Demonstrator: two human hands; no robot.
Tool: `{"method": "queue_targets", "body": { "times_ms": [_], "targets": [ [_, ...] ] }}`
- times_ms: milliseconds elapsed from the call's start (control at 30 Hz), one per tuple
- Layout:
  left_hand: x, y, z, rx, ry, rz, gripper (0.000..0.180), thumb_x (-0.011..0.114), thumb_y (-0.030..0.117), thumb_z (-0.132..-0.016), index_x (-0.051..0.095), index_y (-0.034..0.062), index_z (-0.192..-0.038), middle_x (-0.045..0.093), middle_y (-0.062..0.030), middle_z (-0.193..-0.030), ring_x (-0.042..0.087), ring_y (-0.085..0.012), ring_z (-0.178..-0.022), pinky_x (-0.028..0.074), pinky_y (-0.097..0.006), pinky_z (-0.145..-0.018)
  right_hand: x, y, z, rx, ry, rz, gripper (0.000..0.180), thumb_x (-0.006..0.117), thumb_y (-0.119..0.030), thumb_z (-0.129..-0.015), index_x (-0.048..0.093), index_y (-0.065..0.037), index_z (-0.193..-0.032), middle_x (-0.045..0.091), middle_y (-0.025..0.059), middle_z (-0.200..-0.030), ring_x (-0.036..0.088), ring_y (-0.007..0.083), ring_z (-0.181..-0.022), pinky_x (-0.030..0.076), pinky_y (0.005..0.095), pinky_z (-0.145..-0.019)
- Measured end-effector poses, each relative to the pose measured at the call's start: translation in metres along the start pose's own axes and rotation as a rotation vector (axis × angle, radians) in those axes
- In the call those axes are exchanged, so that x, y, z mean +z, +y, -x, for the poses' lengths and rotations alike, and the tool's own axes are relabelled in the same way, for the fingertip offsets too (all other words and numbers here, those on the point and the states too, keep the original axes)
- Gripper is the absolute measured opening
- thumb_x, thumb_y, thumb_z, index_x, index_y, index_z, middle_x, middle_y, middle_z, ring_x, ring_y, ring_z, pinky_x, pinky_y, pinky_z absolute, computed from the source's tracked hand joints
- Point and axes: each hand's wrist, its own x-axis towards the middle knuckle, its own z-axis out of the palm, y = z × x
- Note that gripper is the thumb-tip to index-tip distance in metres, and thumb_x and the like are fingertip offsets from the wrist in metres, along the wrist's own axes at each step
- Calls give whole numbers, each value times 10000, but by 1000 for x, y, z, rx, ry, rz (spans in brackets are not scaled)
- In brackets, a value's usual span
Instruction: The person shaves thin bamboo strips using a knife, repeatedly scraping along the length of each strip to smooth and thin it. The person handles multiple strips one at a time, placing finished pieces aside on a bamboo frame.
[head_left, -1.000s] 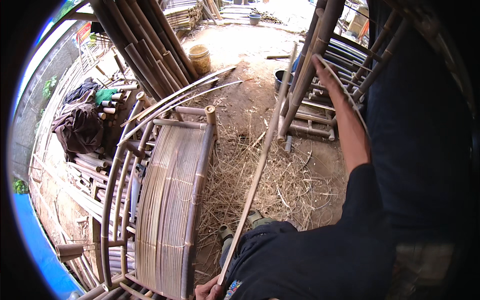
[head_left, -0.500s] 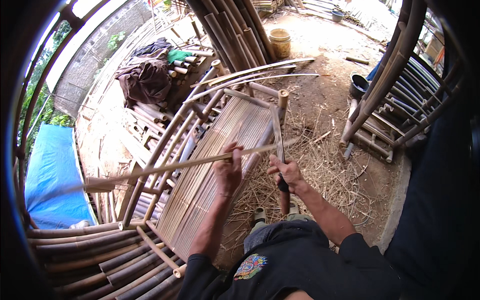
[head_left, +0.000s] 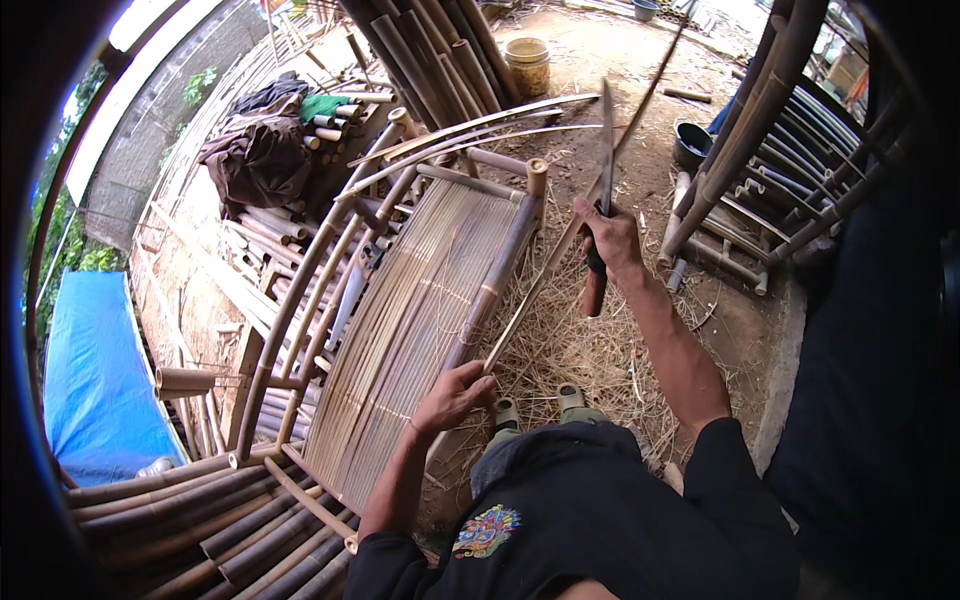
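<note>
Beside the bamboo bench point(head_left: 400, 320), the left hand point(head_left: 455, 397) is closed around a bamboo strip point(head_left: 540, 285), whose far part blurs at the upper edge. The right hand point(head_left: 612, 240) grips a knife point(head_left: 607, 140), partly hiding its handle point(head_left: 595, 295); whether it touches the strip cannot be told.

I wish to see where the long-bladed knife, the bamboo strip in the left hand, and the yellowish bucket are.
Long-bladed knife point(head_left: 607, 150), head view: on the blade.
Bamboo strip point(head_left: 545, 275), head view: on its pale lower part.
Yellowish bucket point(head_left: 529, 76), head view: on its outer wall.
</note>
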Motion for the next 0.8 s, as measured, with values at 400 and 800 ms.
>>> {"method": "queue_targets", "body": {
  "times_ms": [400, 800],
  "targets": [
    [47, 28, -19, 60, 274, 441, 297, 551, 172, -975, 610, -22, -1191, 495, 64, -680, 402, -7, -527, 308, -173, -453, -1, 36, 87, -865, -362, 1118, 685, 372, -721, -892, 544, -70, -765, 577, 98, -587, 621, 265, -501, 522, 394, -490],
    [55, 42, 0, 69, 298, 388, 278, 561, 124, -960, 623, -29, -1183, 508, 50, -701, 441, -29, -630, 382, -207, -547, -6, 25, 85, -634, -276, 1121, 619, 468, -670, -888, 558, -65, -791, 597, 139, -611, 653, 310, -563, 525, 419, -507]
  ]
}}
